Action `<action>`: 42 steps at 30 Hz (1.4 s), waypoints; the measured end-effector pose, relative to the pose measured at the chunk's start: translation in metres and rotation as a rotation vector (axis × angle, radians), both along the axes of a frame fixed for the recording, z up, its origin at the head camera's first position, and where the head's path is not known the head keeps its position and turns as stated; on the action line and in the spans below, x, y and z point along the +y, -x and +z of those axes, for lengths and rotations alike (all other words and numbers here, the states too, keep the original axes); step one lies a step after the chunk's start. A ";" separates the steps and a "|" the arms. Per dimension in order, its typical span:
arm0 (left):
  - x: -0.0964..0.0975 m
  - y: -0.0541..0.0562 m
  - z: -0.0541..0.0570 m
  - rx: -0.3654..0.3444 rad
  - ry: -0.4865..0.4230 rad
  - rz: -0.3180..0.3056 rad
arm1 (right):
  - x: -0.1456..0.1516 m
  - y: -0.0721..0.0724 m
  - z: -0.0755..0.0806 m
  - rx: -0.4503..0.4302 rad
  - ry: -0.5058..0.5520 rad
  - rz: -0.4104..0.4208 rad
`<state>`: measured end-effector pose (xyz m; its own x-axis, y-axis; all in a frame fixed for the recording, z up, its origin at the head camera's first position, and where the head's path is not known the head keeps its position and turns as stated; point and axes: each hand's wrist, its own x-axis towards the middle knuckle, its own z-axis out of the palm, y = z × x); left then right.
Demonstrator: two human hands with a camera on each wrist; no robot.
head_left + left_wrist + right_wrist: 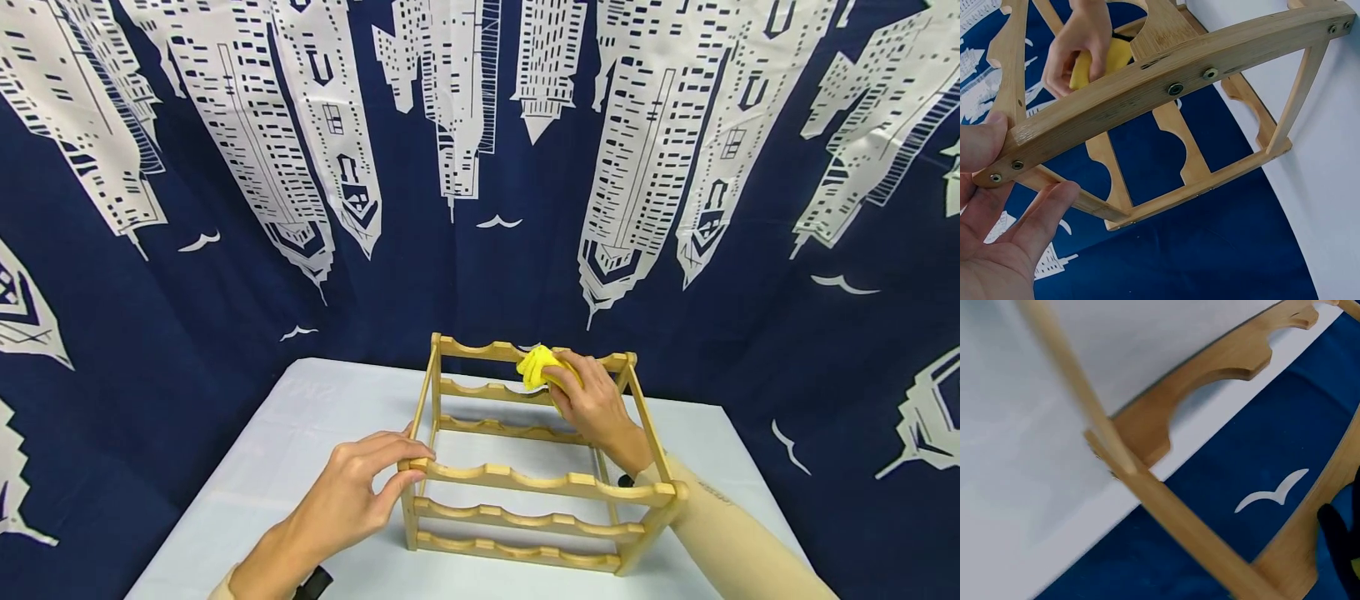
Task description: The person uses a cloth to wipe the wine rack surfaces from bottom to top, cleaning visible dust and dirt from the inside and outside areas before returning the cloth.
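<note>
A light wooden bottle rack with scalloped rails stands upright on the table. My left hand grips its near left top corner, the thumb on the front side and fingers over the top. In the left wrist view, the left hand has its thumb and fingers about the end of a wooden bar. At the far top rail, my right hand holds a bunched yellow cloth against the wood. The right wrist view shows rack rails, while the right hand's grip is mostly out of frame there.
A white-covered table carries the rack. Behind and around it hangs a dark blue curtain printed with white buildings and birds. The rack's side bars rise close to the right forearm.
</note>
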<state>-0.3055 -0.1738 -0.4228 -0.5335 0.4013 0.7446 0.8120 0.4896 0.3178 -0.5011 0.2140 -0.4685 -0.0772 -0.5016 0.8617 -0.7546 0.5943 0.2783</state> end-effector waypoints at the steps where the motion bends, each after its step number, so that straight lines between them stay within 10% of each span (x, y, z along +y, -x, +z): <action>1: 0.000 0.000 0.001 -0.001 0.000 0.001 | 0.004 -0.002 -0.001 -0.007 0.025 -0.020; 12: 0.004 -0.001 0.003 -0.026 -0.007 0.038 | 0.021 -0.012 -0.016 -0.091 0.263 -0.079; 42: 0.020 -0.018 0.000 -0.036 -0.006 0.152 | 0.047 -0.044 -0.030 -0.142 0.103 0.191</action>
